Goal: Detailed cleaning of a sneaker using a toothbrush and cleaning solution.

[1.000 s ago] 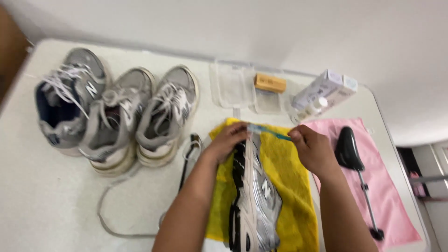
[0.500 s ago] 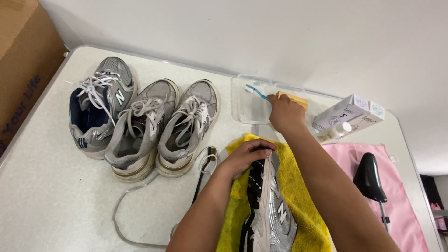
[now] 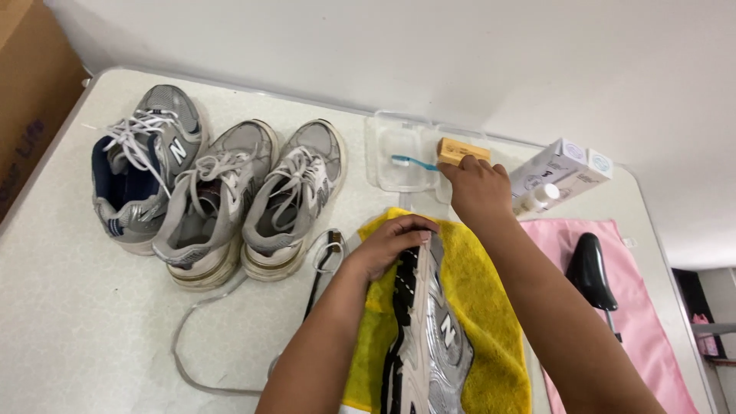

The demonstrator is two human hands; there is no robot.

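A grey and silver sneaker (image 3: 437, 337) lies on its side on a yellow towel (image 3: 483, 307) near the table's front. My left hand (image 3: 391, 241) grips its toe end. My right hand (image 3: 479, 188) reaches to the back of the table and holds a blue-handled toothbrush (image 3: 414, 161) by its end. The brush head rests inside a clear plastic tray (image 3: 381, 142). A small wooden block brush (image 3: 462, 149) lies right behind my right hand's fingers.
Three grey sneakers (image 3: 218, 195) stand in a row at the left, with a loose grey lace (image 3: 195, 337) trailing in front. White boxes (image 3: 563, 165) and a small bottle (image 3: 543, 195) sit at the back right. A black shoe tree (image 3: 589, 268) lies on a pink cloth (image 3: 636, 307). A cardboard box (image 3: 31, 92) stands at far left.
My right hand carried the toothbrush from the sneaker's toe to the clear tray at the back, then lowered it flat into the tray. My left hand stayed on the sneaker.
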